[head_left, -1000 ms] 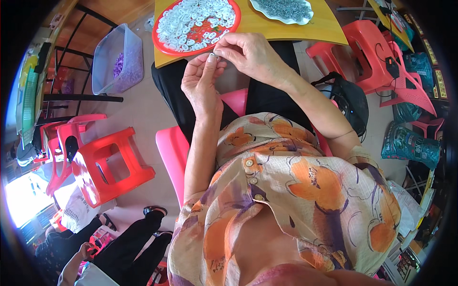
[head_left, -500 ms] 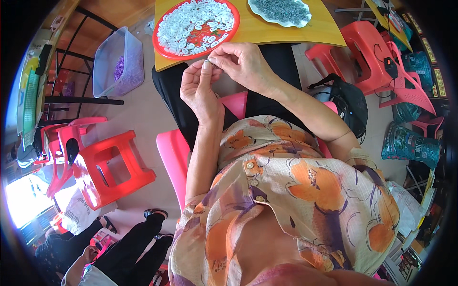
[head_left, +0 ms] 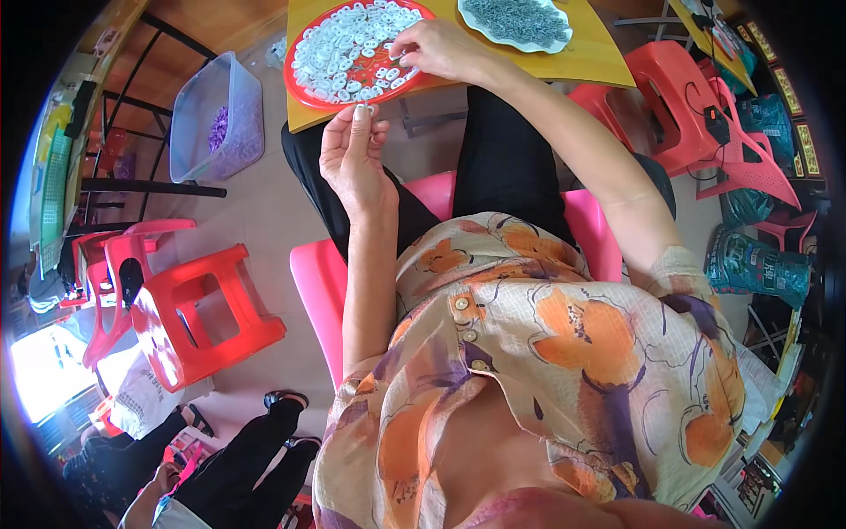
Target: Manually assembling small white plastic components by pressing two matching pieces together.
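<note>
My left hand (head_left: 357, 167) is raised in front of the table edge, thumb and fingers pinched on a small white plastic piece (head_left: 366, 108), mostly covered by the fingertips. My right hand (head_left: 445, 50) reaches over the right side of a round red tray (head_left: 429, 12). Its fingers are bent together just above the tray; whatever they hold is too small to make out. Many small white oval plastic pieces with holes (head_left: 339, 53) lie heaped in the tray, and its printed red bottom shows near my right fingertips. Beside it, a white scalloped plate (head_left: 471, 28) bears many small grey metal pieces (head_left: 520, 21), perhaps screws.
The yellow table (head_left: 590, 62) carries both dishes. At left, a translucent bin (head_left: 189, 132) holds purple pieces. Red plastic stools (head_left: 207, 317) stand left, more (head_left: 674, 106) at right. Teal bags (head_left: 762, 269) lie far right. Another person's legs (head_left: 247, 454) show at lower left.
My hands have parted. The right hand moved from the left fingertips forward over the red tray. My left hand shifted slightly left and stays pinched.
</note>
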The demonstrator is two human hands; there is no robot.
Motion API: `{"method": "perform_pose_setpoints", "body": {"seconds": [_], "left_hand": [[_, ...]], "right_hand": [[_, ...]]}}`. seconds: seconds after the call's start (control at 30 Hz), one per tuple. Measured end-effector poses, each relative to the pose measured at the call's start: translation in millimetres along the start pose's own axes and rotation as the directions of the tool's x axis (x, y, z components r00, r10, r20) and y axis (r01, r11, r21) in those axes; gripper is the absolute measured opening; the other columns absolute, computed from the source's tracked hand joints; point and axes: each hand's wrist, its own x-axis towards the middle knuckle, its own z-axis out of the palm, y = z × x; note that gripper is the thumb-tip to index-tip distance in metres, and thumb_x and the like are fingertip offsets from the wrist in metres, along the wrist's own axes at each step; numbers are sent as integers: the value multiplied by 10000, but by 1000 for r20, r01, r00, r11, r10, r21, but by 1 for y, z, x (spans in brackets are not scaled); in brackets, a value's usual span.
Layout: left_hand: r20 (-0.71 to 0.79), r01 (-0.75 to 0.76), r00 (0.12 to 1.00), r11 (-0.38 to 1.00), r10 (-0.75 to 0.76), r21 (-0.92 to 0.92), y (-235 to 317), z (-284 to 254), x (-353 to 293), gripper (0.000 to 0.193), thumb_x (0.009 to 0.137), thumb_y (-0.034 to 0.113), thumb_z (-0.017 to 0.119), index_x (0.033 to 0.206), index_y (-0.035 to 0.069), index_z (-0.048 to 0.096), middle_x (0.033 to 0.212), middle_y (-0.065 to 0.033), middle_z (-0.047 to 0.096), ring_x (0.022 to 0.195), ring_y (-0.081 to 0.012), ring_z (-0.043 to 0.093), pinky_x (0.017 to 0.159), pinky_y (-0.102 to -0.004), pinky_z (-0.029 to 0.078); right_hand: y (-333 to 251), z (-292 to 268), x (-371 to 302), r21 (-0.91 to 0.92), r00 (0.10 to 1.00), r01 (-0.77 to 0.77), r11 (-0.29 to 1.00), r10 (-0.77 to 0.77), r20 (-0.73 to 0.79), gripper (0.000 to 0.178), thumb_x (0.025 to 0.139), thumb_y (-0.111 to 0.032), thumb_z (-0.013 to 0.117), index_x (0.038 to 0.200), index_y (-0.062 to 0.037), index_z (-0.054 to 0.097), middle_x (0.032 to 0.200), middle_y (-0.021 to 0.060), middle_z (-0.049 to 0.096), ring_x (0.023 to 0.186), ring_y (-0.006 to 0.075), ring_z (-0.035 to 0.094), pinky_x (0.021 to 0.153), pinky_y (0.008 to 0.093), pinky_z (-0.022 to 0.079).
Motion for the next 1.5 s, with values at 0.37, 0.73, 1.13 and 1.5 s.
{"method": "perform_pose_setpoints", "body": {"seconds": [0.37,0.73,1.13,1.5], "left_hand": [[32,25,999,1000,-24,-3,-1,0,-3,144,969,87,730,1077,13,671,962,-102,749,722,-106,670,663,-205,524],[25,10,1000,998,-12,63,2,1,-6,140,972,105,731,1080,41,668,992,-81,758,840,-104,705,677,-199,502],[189,-232,953,972,237,-47,35,14,-21,86,1042,65,608,1125,55,629,1167,-157,710,1160,-248,697,747,-237,557],[237,-192,949,978,207,-82,37,21,-33,86,1044,62,604,1128,65,625,1073,-91,709,1191,-268,688,724,-244,533]], "right_hand": [[-10,22,27,-146,958,-59,988,97,269,169,808,-106,759,929,8,730,932,185,741,932,355,712,848,469,542],[-13,14,17,69,976,-90,994,74,206,199,792,-127,755,945,0,756,910,217,751,912,359,736,831,450,577],[-81,-62,-41,873,960,-271,406,52,274,247,956,-105,726,1187,-22,752,974,21,722,805,89,612,759,224,512],[-83,-57,-54,939,965,-254,232,2,261,246,957,-100,731,1193,-33,741,1032,32,742,810,61,591,712,221,491]]}}
